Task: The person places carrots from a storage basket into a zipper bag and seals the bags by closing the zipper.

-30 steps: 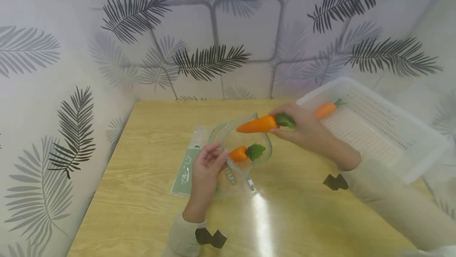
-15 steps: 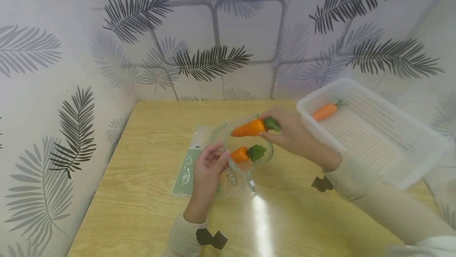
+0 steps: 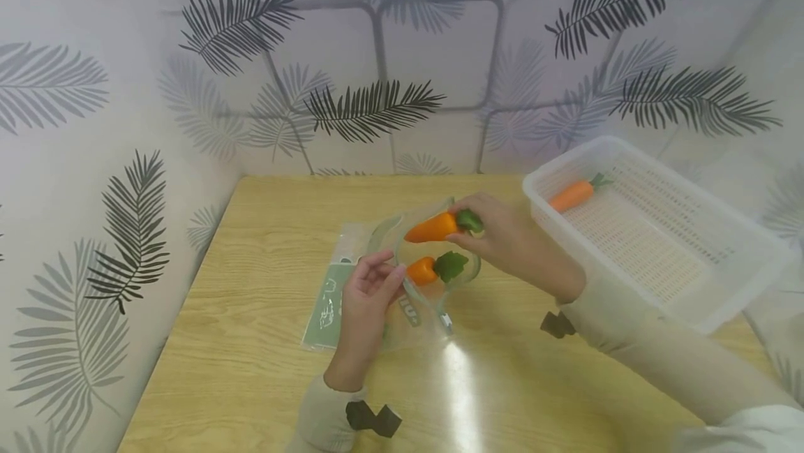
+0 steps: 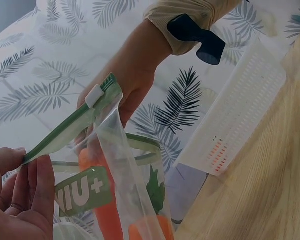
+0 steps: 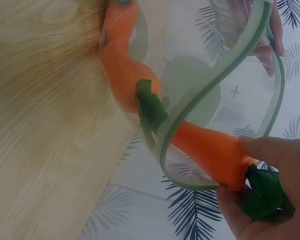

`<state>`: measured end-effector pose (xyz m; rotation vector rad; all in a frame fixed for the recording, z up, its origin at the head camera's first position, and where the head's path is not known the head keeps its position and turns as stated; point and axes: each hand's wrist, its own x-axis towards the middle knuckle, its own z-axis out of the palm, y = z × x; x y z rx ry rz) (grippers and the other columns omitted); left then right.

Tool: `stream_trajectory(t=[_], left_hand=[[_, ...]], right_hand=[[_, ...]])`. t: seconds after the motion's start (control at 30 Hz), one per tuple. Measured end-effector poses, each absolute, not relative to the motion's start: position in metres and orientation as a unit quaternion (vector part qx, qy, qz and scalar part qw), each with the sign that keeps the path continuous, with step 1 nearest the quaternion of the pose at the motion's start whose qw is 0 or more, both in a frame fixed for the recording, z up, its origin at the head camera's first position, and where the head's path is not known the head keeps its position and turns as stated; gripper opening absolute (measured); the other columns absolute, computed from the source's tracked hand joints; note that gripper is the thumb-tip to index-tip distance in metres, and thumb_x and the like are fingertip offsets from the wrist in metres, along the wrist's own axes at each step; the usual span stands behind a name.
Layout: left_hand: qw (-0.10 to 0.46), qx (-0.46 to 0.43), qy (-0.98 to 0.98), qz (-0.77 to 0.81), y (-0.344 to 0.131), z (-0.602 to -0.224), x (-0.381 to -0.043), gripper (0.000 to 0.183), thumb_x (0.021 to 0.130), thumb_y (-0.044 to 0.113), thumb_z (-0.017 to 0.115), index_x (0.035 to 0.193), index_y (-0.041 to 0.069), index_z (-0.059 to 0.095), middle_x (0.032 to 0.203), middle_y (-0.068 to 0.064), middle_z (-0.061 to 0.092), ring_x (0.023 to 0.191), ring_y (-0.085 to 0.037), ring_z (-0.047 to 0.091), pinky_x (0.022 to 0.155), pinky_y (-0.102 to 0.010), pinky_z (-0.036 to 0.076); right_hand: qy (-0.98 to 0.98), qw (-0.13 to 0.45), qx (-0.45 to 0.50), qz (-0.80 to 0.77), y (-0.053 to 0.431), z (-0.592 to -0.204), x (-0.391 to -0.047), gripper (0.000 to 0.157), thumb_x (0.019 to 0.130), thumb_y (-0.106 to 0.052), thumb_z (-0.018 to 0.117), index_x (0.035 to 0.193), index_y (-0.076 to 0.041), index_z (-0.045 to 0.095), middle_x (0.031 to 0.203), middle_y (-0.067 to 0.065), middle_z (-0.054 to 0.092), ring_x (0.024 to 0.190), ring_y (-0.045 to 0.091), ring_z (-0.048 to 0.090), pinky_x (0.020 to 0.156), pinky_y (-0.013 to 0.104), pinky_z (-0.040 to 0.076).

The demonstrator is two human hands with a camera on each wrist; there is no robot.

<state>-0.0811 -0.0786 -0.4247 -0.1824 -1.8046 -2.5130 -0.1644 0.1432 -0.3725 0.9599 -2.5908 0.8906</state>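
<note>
My left hand pinches the edge of a clear zip bag with a green rim and a white slider. The bag's mouth gapes toward the right. My right hand grips a carrot by its leafy thick end, fingers and thumb near the green top. The carrot's pointed end lies within the bag's mouth. Another carrot sits inside the bag, its leaves toward the opening. Deeper in the bag, more orange shows in the right wrist view.
A white perforated basket stands at the right of the wooden table, with one carrot in its back left corner. Under and left of my left hand lies clear plastic with a green print. A patterned wall rises behind.
My right hand has moved left from beside the basket, bringing the carrot into the bag's mouth. My left hand keeps its grip on the bag, nearly still.
</note>
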Motion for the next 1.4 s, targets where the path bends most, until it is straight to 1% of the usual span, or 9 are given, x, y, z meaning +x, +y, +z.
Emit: stream_trajectory(t=[0.17,0.37,0.57,0.67,0.8,1.0,1.13,1.2,1.4], left_hand=[[0.024,-0.060,-0.581,-0.811,-0.078,-0.424,-0.082,0.039,0.083,0.016,0.062,0.115,0.000,0.048,0.093,-0.012,0.052,0.084,-0.020,0.056,0.083,-0.036,0.049],[0.033,-0.071,-0.584,-0.808,-0.078,-0.423,-0.082,0.036,0.084,0.013,0.061,0.114,-0.001,0.048,0.093,-0.012,0.052,0.082,-0.019,0.056,0.080,-0.035,0.051],[0.038,-0.060,-0.583,-0.810,-0.078,-0.422,-0.083,0.038,0.083,0.013,0.062,0.114,-0.002,0.048,0.092,-0.011,0.053,0.082,-0.018,0.056,0.079,-0.035,0.051],[0.042,-0.060,-0.585,-0.807,-0.078,-0.422,-0.083,0.040,0.083,0.015,0.063,0.114,-0.003,0.047,0.093,-0.012,0.053,0.082,-0.019,0.056,0.079,-0.035,0.051],[0.044,-0.059,-0.587,-0.806,-0.079,-0.423,-0.083,0.038,0.082,0.015,0.063,0.112,-0.003,0.048,0.092,-0.012,0.053,0.080,-0.018,0.056,0.077,-0.035,0.052],[0.045,-0.056,-0.583,-0.809,-0.079,-0.425,-0.084,0.037,0.083,0.012,0.063,0.113,-0.003,0.048,0.091,-0.011,0.053,0.080,-0.018,0.056,0.077,-0.034,0.052],[0.040,-0.059,-0.575,-0.815,-0.079,-0.427,-0.085,0.038,0.083,0.010,0.062,0.114,-0.005,0.046,0.092,-0.011,0.052,0.082,-0.019,0.056,0.077,-0.034,0.052],[0.039,-0.057,-0.574,-0.816,-0.079,-0.427,-0.085,0.037,0.083,0.010,0.062,0.113,-0.004,0.048,0.091,-0.010,0.052,0.082,-0.018,0.056,0.078,-0.033,0.052],[0.039,-0.047,-0.575,-0.816,-0.077,-0.426,-0.086,0.032,0.082,0.011,0.063,0.111,0.001,0.051,0.090,-0.009,0.053,0.083,-0.018,0.056,0.077,-0.033,0.052]], right_hand=[[-0.886,0.120,0.333,0.299,0.138,-0.375,-0.166,0.038,0.077,-0.028,0.069,0.108,-0.008,0.057,0.101,0.000,0.057,0.092,0.010,0.051,0.081,0.024,0.046],[-0.892,0.092,0.319,0.306,0.136,-0.379,-0.165,0.042,0.078,-0.026,0.068,0.114,-0.009,0.054,0.106,0.001,0.055,0.089,0.015,0.053,0.075,0.028,0.050],[-0.873,0.091,0.321,0.356,0.140,-0.382,-0.164,0.033,0.081,-0.021,0.065,0.109,-0.005,0.056,0.106,0.006,0.056,0.090,0.020,0.056,0.075,0.025,0.051],[-0.874,0.073,0.300,0.376,0.147,-0.380,-0.164,0.030,0.083,-0.021,0.063,0.107,-0.005,0.056,0.105,0.006,0.057,0.090,0.021,0.058,0.077,0.027,0.051],[-0.890,0.046,0.258,0.374,0.162,-0.373,-0.163,0.027,0.086,-0.025,0.058,0.108,-0.009,0.055,0.108,0.003,0.057,0.092,0.019,0.057,0.078,0.031,0.050],[-0.899,0.053,0.228,0.370,0.193,-0.368,-0.169,0.023,0.088,-0.028,0.054,0.106,-0.013,0.056,0.106,-0.003,0.056,0.091,0.015,0.056,0.076,0.031,0.051],[-0.904,0.071,0.222,0.359,0.219,-0.366,-0.178,0.021,0.089,-0.021,0.054,0.105,-0.008,0.057,0.105,0.003,0.058,0.090,0.019,0.057,0.077,0.034,0.050],[-0.907,0.079,0.213,0.354,0.233,-0.364,-0.184,0.022,0.089,-0.018,0.054,0.106,-0.004,0.057,0.105,0.008,0.059,0.090,0.022,0.057,0.078,0.037,0.050],[-0.930,0.090,0.155,0.322,0.275,-0.359,-0.199,0.026,0.091,-0.019,0.049,0.108,-0.001,0.056,0.104,0.015,0.058,0.092,0.030,0.055,0.079,0.046,0.046]])
